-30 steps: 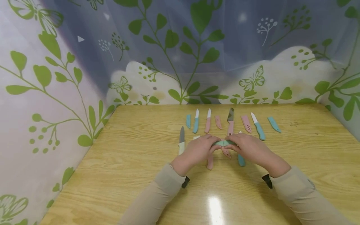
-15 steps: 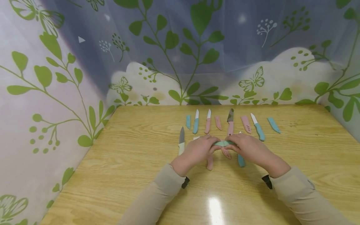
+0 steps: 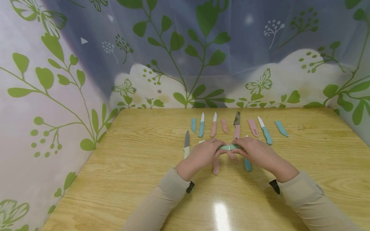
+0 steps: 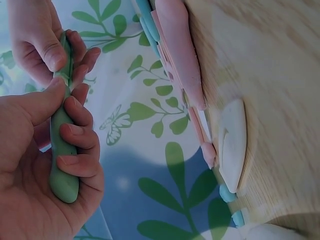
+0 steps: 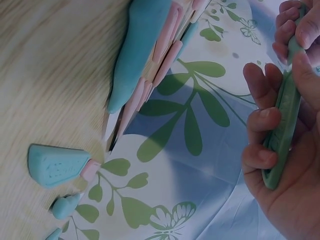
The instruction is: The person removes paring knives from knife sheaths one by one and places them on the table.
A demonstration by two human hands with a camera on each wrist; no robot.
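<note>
My left hand grips the green handle of a knife, fingers curled round it and thumb laid along it. My right hand holds the matching green sheath at the blade end. Handle and sheath are in line, with a narrow pale strip between them; the rest of the blade is hidden. Both hands are held over the table. Beneath them are a pink-handled knife, a pink sheath and a teal-handled knife. A cream-handled knife lies left of my left hand.
Along the back of the wooden table lie several knives and sheaths, among them a teal sheath, a pink-handled knife and another teal sheath. A cream sheath shows in the left wrist view. Patterned cloth stands behind.
A pale strip between the green handle and the sheath has become a little wider. Both hands have stayed almost in place, and the knives on the table have not moved.
</note>
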